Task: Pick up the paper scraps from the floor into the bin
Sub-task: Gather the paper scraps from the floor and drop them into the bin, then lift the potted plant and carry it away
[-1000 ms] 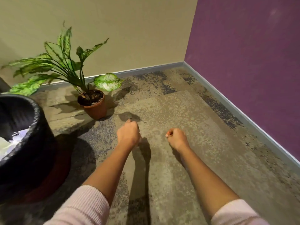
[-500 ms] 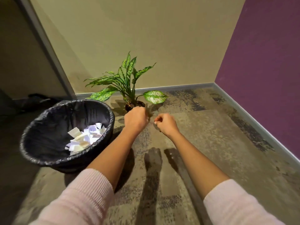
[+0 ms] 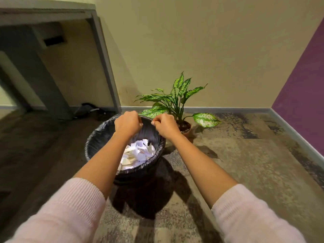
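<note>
A round bin (image 3: 98,135) lined with a black bag stands on the carpet, with a heap of white paper scraps (image 3: 138,153) inside. My left hand (image 3: 127,123) is a closed fist above the bin's far rim. My right hand (image 3: 165,126) is also curled into a fist, just right of the left one, over the rim's far right edge. No paper shows in either fist, and the inside of both is hidden. No loose scraps are visible on the carpet.
A potted plant (image 3: 175,97) in a terracotta pot (image 3: 185,128) stands right behind the bin, close to my right hand. A grey desk frame (image 3: 105,55) rises at the left against the beige wall. A purple wall (image 3: 306,76) bounds the right side.
Both fists rose from the carpet and swung left until they hang over the bin. The view turned left, bringing the bin to the centre.
</note>
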Tool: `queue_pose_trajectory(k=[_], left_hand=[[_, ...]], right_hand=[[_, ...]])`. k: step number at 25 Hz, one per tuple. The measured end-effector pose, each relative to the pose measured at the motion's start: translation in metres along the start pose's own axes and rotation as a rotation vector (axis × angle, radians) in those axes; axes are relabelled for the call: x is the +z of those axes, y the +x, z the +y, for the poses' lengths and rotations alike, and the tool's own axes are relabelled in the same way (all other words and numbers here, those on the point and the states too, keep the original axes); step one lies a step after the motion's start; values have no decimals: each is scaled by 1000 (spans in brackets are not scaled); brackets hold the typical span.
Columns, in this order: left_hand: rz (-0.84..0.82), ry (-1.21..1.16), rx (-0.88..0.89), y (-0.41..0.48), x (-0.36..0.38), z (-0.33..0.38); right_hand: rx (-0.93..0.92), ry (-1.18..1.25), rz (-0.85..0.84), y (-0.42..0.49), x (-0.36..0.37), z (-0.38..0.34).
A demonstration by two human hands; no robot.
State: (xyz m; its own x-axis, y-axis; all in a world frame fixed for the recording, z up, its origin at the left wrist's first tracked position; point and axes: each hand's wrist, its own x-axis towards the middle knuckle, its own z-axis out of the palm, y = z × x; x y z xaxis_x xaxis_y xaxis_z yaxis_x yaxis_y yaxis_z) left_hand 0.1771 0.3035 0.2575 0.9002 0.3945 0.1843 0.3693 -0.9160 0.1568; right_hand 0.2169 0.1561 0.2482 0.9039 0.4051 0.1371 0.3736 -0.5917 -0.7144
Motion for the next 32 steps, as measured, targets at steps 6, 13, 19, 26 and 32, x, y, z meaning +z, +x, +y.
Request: queue_pose_trajectory(k=[6, 13, 19, 26, 32], left_hand=[[-57, -39, -78, -2, 11, -26], [-25, -52, -66, -8, 11, -13], [21, -93, 33, -19, 15, 41], [73, -168, 336, -46, 37, 133], [-11, -65, 452, -70, 122, 193]], right_hand=[[-35, -52, -105, 3, 22, -18], [-37, -79, -61, -5, 10, -7], [19, -185, -4, -20, -20, 24], [165, -205, 58, -48, -60, 91], [207, -357, 17, -63, -51, 182]])
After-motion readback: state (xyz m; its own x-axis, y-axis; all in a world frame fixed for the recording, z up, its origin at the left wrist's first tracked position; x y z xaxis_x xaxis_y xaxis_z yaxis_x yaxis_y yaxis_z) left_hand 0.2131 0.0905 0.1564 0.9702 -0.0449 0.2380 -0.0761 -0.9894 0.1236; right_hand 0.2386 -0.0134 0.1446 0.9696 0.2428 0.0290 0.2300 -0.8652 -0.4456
